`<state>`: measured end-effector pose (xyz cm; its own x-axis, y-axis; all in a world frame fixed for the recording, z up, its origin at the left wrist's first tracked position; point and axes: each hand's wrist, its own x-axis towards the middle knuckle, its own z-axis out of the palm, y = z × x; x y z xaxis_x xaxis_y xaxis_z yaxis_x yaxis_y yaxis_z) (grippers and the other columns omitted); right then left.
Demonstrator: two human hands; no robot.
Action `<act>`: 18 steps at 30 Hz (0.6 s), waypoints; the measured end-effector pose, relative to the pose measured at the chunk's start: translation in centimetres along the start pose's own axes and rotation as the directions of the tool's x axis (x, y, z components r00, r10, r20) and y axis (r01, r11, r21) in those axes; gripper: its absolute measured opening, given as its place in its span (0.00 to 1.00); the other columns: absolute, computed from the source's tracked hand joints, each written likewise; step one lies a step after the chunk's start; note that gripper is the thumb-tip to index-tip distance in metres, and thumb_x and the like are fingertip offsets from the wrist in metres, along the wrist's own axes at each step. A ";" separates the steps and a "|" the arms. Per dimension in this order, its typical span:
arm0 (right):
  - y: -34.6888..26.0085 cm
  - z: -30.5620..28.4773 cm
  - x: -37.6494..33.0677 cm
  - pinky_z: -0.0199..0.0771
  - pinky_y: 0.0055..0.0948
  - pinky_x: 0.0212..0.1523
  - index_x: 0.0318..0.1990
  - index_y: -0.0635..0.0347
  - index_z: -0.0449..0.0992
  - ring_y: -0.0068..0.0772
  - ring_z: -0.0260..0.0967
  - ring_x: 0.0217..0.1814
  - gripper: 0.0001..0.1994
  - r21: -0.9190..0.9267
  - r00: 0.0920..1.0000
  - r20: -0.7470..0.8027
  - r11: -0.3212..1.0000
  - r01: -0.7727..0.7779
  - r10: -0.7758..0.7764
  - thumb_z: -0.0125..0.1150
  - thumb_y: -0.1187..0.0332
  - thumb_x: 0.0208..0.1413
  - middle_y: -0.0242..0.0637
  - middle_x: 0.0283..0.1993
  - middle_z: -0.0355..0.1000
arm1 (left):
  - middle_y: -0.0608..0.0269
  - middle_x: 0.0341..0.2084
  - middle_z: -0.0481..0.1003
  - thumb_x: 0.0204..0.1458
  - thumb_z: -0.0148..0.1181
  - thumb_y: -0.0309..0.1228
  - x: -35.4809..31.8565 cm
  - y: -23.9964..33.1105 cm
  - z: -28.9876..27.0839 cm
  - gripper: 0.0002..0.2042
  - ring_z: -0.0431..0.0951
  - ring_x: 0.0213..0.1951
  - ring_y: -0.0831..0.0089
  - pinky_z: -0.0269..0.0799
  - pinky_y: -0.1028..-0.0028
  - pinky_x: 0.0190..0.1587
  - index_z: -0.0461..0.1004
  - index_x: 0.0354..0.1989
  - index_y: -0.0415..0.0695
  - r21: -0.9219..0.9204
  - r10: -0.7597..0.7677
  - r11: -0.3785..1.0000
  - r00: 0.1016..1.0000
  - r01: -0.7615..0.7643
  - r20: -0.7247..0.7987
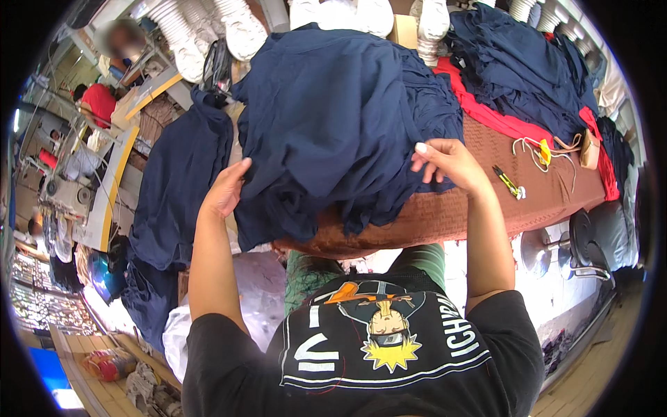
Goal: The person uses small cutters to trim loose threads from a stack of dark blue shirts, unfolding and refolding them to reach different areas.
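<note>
A navy blue garment (326, 111) lies loosely spread over a heap of dark cloth in front of me, its surface rumpled. My left hand (228, 187) is at its left edge, fingers stretched out and fingertips against or just beside the fabric. At the right edge is my right hand (445, 163), thumb apart from loosely bent fingers, with no cloth visibly gripped. More navy cloth (177, 181) hangs down left of my left hand. Beneath the heap is a table with a brown patterned cover (479, 167).
Yellow-and-black thread snips (509, 182) lie right of my right hand, near a tape roll (590, 149) and cord. Another navy pile (521, 76) rests on red cloth (486, 115). White wrapped forms (240, 28) line the far edge. A fan (549, 250) stands at right; people work far left.
</note>
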<state>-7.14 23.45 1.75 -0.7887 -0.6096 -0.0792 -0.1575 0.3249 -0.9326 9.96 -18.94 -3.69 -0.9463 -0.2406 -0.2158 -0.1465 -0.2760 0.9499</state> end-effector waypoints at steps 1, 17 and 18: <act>-0.5 1.1 0.3 0.63 0.18 0.22 0.30 0.60 0.79 0.18 0.70 0.22 0.18 -0.011 0.998 -0.040 0.999 0.048 -0.048 0.61 0.52 0.57 0.31 0.27 0.76 | 0.58 0.49 0.76 0.57 0.60 0.39 -0.4 0.8 0.6 0.21 0.76 0.50 0.68 0.67 0.70 0.57 0.71 0.53 0.36 0.056 0.096 0.994 0.995 -0.096 0.017; -20.6 6.7 3.9 0.68 0.20 0.49 0.54 0.60 0.75 0.18 0.72 0.47 0.19 0.045 0.803 -0.145 0.807 0.588 -0.578 0.63 0.63 0.57 0.33 0.50 0.75 | 0.55 0.49 0.76 0.55 0.59 0.25 -32.2 17.1 -14.4 0.17 0.76 0.50 0.64 0.72 0.65 0.55 0.72 0.53 0.36 0.399 0.778 0.629 0.548 -0.667 -0.307; -21.1 3.3 5.3 0.68 0.20 0.49 0.56 0.61 0.73 0.18 0.71 0.47 0.20 -0.001 0.806 -0.097 0.809 0.587 -0.585 0.62 0.62 0.58 0.34 0.51 0.74 | 0.56 0.47 0.76 0.51 0.62 0.23 -33.3 16.1 -11.2 0.18 0.77 0.47 0.64 0.73 0.64 0.52 0.72 0.52 0.38 0.473 0.783 0.621 0.504 -0.624 -0.364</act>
<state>-6.05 10.97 19.85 -0.6008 -0.6110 0.5155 -0.5914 -0.0941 -0.8008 42.31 -25.74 16.23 -0.4863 -0.6763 0.5532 0.3636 0.4191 0.8320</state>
